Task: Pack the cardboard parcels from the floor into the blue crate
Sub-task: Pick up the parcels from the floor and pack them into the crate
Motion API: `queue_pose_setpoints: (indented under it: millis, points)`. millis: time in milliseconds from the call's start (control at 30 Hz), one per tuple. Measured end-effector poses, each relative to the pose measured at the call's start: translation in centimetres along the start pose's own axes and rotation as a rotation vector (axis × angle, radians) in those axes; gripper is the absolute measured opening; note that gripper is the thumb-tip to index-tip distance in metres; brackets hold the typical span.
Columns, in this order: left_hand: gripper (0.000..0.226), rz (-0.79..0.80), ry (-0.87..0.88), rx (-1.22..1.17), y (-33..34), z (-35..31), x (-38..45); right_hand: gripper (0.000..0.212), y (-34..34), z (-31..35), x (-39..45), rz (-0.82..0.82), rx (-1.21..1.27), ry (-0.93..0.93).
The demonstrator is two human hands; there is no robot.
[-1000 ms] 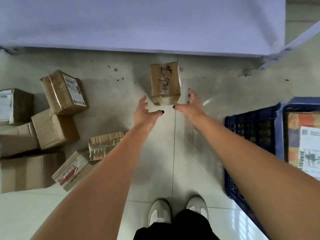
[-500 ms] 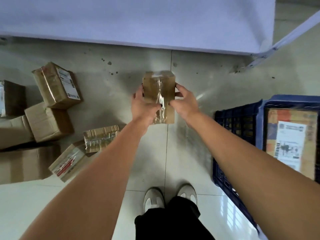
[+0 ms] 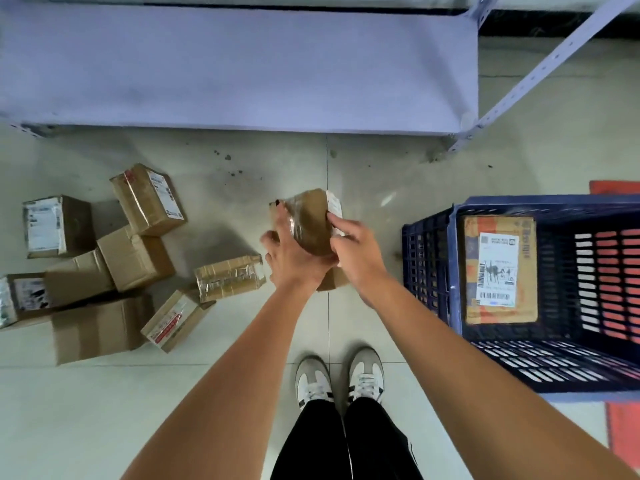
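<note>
Both hands are clamped on one small cardboard parcel (image 3: 311,223), holding it clear of the floor (image 3: 381,174) in front of the person's shoes (image 3: 341,375). The left hand (image 3: 294,258) wraps its near-left corner with fingers running up the side, and the right hand (image 3: 353,252) presses the opposite edge with fingers laid over a white label there.

By the look of things the packing is at an early stage. The blue crate (image 3: 450,271), just to the right of the right hand, holds a single flat box with a shipping label (image 3: 498,268) lying against its left wall, and most of its bottom is bare. To the left of the left hand about seven parcels wait in a loose heap (image 3: 104,258), the nearest being a taped parcel (image 3: 228,277) just beside the left wrist. So one is in, one is in hand, and the heap is left.

The held parcel is a plain brown carton, blocky and roughly oblong, wrapped in glossy clear tape that crinkles and catches light. The heap's cartons are matte corrugated board, some with white printed labels, one with red-printed tape. The crate is rigid moulded plastic with slotted lattice walls and base; something red shows through the slots. The floor is smooth pale tile, slightly scuffed. Beyond the hands runs a pale metal shelf (image 3: 242,71).
</note>
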State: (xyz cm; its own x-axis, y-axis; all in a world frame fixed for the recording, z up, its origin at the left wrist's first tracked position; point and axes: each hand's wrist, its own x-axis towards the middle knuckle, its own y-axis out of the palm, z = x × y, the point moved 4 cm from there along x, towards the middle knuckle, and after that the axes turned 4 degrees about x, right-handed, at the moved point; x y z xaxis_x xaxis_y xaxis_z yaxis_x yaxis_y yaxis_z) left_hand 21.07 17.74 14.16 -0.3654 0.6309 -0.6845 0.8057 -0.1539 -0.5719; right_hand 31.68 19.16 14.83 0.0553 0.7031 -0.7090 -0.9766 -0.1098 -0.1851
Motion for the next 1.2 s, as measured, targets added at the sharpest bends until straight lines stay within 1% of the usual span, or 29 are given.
queue_pose_setpoints:
  millis: [67,133,200,267,300,333,367,433,500,567,667,733,833,967,1067,1200]
  points:
    - [0.114,0.038,-0.030,-0.166,-0.6,0.4,-0.4,0.041,-0.1,-0.3,-0.3,-0.007,0.027,-0.037]
    - [0.113,0.097,-0.062,-0.356,-1.4,0.8,-1.0,0.044,-0.4,-0.6,-0.6,-0.007,-0.041,-0.058]
    - [0.112,0.148,-0.077,-0.483,-2.0,1.2,-1.7,0.062,-0.8,-1.0,-1.2,-0.004,-0.082,-0.037]
    - [0.100,0.196,-0.061,-0.578,-2.4,1.5,-2.4,0.079,-1.6,-1.3,-1.6,0.007,-0.014,0.003]
    - [0.095,0.224,-0.051,-0.608,-2.6,1.7,-2.6,0.084,-2.1,-1.6,-1.8,0.022,0.028,0.043]
    - [0.092,0.254,-0.043,-0.626,-2.8,1.8,-2.7,0.084,-2.7,-1.6,-1.9,0.036,0.058,0.083]
    - [0.089,0.287,-0.040,-0.649,-2.8,1.8,-2.8,0.080,-3.3,-1.6,-2.0,0.041,0.080,0.098]
    - [0.082,0.351,-0.044,-0.696,-2.8,1.7,-3.0,0.064,-4.6,-1.3,-2.2,0.033,0.110,0.075]
    - [0.074,0.390,-0.038,-0.711,-2.5,1.1,-3.4,0.063,-6.0,-0.8,-2.3,0.013,0.179,0.037]
    - [0.066,0.384,0.015,-0.691,-2.0,-0.6,-4.3,0.064,-7.7,-0.5,-2.2,-0.024,0.202,-0.003]
    - [0.061,0.317,0.081,-0.664,-0.4,-4.2,-5.7,0.058,-11.5,0.4,-2.6,-0.108,0.243,-0.083]
    - [0.061,0.292,0.130,-0.640,1.3,-7.1,-7.0,0.055,-14.9,0.8,-3.0,-0.140,0.297,-0.115]
    - [0.060,0.270,0.199,-0.603,5.4,-11.5,-9.4,0.052,-21.4,1.0,-3.5,-0.147,0.375,-0.145]
    - [0.058,0.273,0.211,-0.602,13.4,-17.0,-14.7,0.050,-32.1,-0.4,-4.0,-0.175,0.338,-0.189]
    - [0.058,0.277,0.166,-0.582,20.2,-19.8,-18.6,0.051,-40.0,-3.2,-4.8,-0.180,0.305,-0.137]
    - [0.057,0.339,0.136,-0.504,28.3,-23.0,-22.3,0.051,-48.8,-7.6,-5.1,-0.204,0.285,-0.050]
